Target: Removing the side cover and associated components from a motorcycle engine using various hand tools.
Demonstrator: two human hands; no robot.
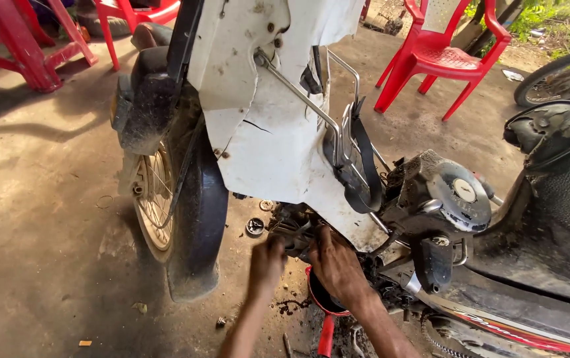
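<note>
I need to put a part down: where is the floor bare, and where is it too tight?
Bare concrete floor lies left of the front wheel, up to the red stools. It is crowded under the engine, where left hand, right hand and the red pan sit.

Both bare forearms reach up from the near edge, close together and angled toward the far side. The left hand (pixel 266 258) is curled, knuckles up, fingers tucked forward. The right hand (pixel 335 264), just beside it, shows its back, fingers bent and hidden at the tips.
</note>
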